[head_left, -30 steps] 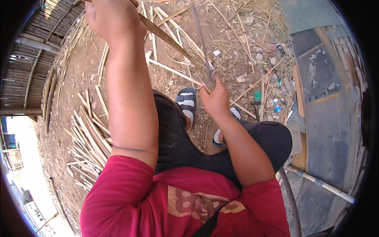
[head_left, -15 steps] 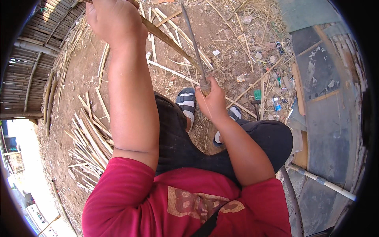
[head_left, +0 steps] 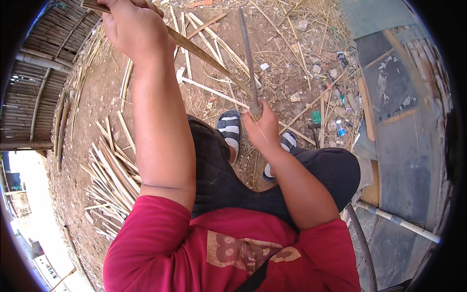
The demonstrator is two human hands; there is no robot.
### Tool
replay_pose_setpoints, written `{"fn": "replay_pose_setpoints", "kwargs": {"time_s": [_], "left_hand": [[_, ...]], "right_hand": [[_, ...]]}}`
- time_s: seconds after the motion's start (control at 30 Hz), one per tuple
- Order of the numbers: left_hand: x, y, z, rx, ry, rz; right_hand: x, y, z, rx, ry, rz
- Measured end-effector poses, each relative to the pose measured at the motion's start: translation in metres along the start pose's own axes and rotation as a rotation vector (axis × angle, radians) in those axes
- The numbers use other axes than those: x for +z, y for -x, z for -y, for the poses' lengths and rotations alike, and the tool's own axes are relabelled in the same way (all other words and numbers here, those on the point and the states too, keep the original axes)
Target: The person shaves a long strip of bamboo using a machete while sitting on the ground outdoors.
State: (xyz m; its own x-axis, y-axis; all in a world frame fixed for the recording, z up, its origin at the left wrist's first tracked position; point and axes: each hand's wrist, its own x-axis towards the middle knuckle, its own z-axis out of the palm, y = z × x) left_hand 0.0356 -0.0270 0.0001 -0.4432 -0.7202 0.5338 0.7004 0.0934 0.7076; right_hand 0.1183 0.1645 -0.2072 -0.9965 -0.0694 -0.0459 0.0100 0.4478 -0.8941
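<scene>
Over dirt (head_left: 107, 90): left grip (head_left: 140, 31) closed on one bamboo strip (head_left: 208, 58); right grip (head_left: 262, 129) closed round one knife (head_left: 247, 58), apparently.

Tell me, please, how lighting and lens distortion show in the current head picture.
Head view: the bright patch at lower left is washed out to white; head view: the dark panels at right bow with the fisheye, and the corners go black; head view: the long strip and right hand remain clearly readable.
</scene>
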Motion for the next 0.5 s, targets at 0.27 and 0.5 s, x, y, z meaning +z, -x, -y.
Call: {"fn": "replay_pose_setpoints", "kwargs": {"time_s": [0.27,0.5], "left_hand": [[-0.007,-0.007,0.004,-0.022,-0.053,-0.087],[-0.001,0.0,0.001,-0.022,-0.017,-0.036]], "right_hand": [[0.014,-0.002,-0.014,0.034,0.163,0.096],[-0.003,-0.003,0.017,-0.15,-0.125,-0.044]]}}
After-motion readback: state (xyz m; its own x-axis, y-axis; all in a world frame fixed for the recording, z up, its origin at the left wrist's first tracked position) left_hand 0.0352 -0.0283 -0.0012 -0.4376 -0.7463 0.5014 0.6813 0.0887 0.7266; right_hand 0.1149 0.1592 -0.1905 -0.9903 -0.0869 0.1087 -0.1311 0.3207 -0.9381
